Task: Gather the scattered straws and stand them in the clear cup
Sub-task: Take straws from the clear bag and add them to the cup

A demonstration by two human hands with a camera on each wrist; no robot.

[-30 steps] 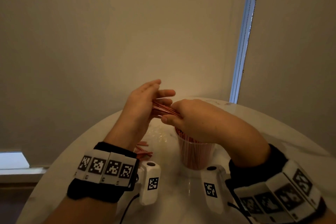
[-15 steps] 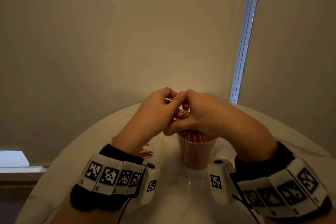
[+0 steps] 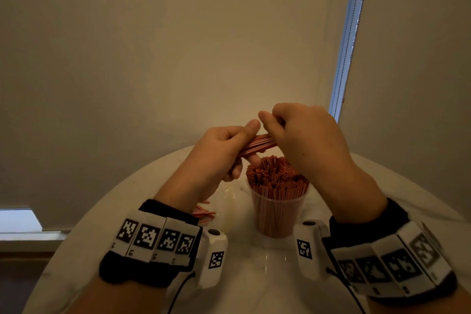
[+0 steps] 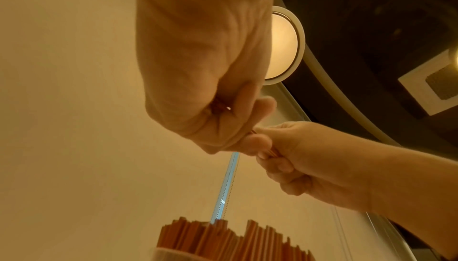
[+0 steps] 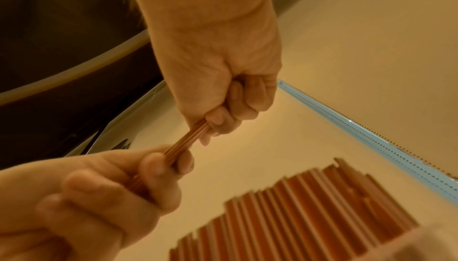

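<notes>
Head camera looks down from above at the clear cup [image 3: 279, 214]; both wrist cameras sit close below, facing up, sharing the held straws [image 5: 186, 140].

Dim warm light, round ceiling lamp [image 4: 282, 42] glowing, foreground perhaps blurred

Straws [image 3: 257, 145] red-white striped; table [image 3: 254, 275] white marble.

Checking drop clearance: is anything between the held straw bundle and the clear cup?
No separate object. Both hands, left hand and right hand, grip the bundle above the clear cup. The cup is already packed with upright straws, leaving little room.
</notes>
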